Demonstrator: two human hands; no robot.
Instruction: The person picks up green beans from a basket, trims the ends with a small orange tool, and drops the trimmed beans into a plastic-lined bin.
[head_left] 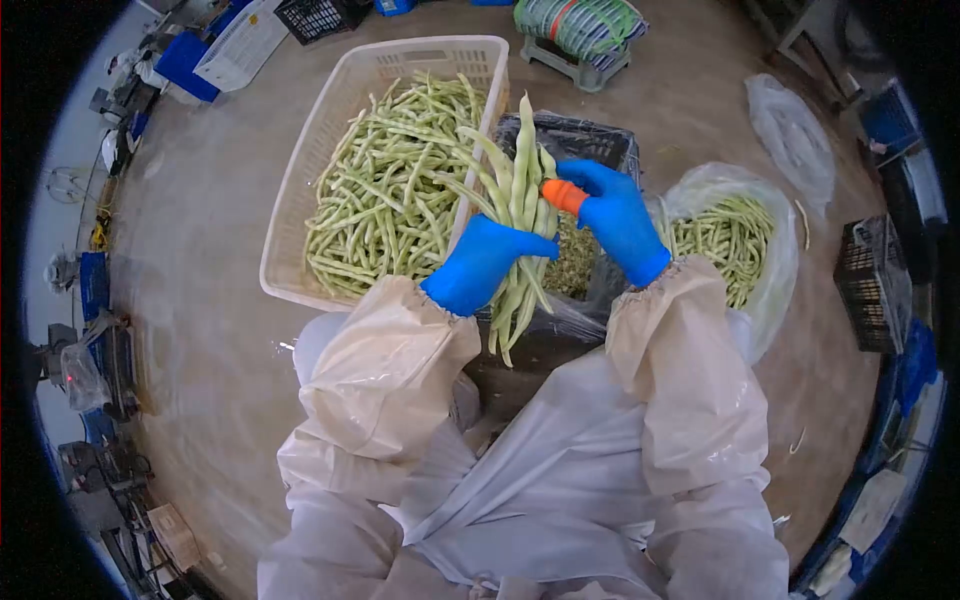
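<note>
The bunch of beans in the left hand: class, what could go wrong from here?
The bunch of beans spreads unevenly above and below the left hand, so a loose one might slip out, perhaps into the scraps in the black crate.
The orange thumb cover on the right hand sits close to the left thumb; if its tip is sharp, which is too small to tell, it might nick the glove.

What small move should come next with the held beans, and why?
Probably, the right hand should bring its orange thumb cover to a protruding bean tip and nip it off. The left hand grips the bean bunch with tips standing clear, the cover sits right beside it, and small green scraps lie in the black-lined crate below.
</note>
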